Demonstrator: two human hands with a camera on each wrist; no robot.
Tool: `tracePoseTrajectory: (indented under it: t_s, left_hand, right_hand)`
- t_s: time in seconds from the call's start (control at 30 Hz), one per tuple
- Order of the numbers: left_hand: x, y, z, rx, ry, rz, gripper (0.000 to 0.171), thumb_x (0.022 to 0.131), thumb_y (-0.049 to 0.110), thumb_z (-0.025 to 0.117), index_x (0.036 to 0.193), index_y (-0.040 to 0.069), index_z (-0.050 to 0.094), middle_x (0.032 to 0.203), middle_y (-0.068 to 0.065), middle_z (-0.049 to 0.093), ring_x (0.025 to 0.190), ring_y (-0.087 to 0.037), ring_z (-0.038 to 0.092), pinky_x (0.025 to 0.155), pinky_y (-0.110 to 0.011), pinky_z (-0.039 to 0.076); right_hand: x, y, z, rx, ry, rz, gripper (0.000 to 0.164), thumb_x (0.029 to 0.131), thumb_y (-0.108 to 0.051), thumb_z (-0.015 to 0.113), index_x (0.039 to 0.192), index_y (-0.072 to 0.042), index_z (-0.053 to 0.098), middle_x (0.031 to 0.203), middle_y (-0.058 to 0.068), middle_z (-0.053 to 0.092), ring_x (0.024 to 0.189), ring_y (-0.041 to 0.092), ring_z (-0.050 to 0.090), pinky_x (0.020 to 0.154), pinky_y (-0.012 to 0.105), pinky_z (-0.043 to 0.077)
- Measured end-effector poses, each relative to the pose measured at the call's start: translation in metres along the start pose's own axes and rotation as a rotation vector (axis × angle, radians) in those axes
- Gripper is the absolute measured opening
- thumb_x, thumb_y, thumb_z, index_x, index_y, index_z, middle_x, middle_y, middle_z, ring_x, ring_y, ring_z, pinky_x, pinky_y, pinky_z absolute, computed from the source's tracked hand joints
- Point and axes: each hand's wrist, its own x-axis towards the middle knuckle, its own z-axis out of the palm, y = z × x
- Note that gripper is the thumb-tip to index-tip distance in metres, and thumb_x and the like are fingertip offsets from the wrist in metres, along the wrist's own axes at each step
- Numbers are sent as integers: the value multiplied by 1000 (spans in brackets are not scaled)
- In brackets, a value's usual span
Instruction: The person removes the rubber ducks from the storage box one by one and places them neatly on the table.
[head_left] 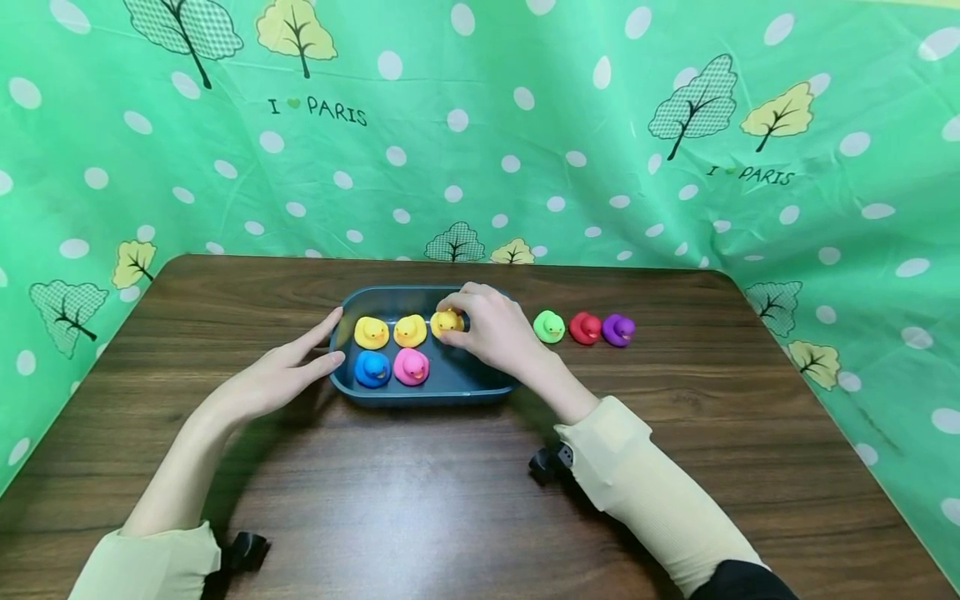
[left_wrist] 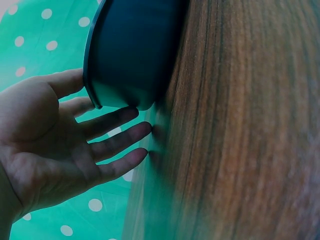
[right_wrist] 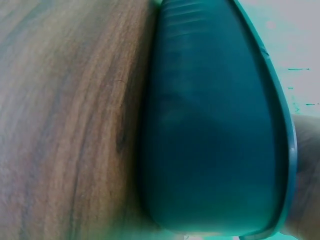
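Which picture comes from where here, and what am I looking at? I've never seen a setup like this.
There is no machine: these are a person's two bare hands. The wide picture comes from a camera worn on the head, looking forward and down; the other two come from cameras on each wrist, which mostly show the outside of the tray up close.

On the wooden table sits a blue tray. Inside it are two yellow ducks, a blue duck and a pink duck. Right of the tray, a green duck, a red duck and a purple duck stand in a row.

The left hand touches the tray's left end. The right hand holds a third yellow duck within the tray.
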Motion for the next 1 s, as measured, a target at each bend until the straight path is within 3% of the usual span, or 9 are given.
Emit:
tracePoseTrajectory:
  t_s: [0.33, 1.0]
  left_hand:
    - [0, -1, 1, -22, -1, -18, 72, 106, 58, 44, 162, 49, 0, 174, -15, 14, 158, -49, 13, 117, -77, 22]
    - [0, -1, 0, 2, 3, 8, 73, 107, 55, 44, 164, 43, 0, 175, -13, 10, 158, -50, 13, 116, -78, 22]
  right_hand:
    - [-6, 3, -13, 78, 24, 27, 38, 86, -31, 85, 121, -17, 77, 109, 1, 71, 102, 26, 68, 79, 38, 57]
    - [-17, 17, -45, 157, 108, 93, 39, 85, -28, 87, 121, -17, 76, 120, 1, 75, 114, 24, 67, 98, 44, 53]
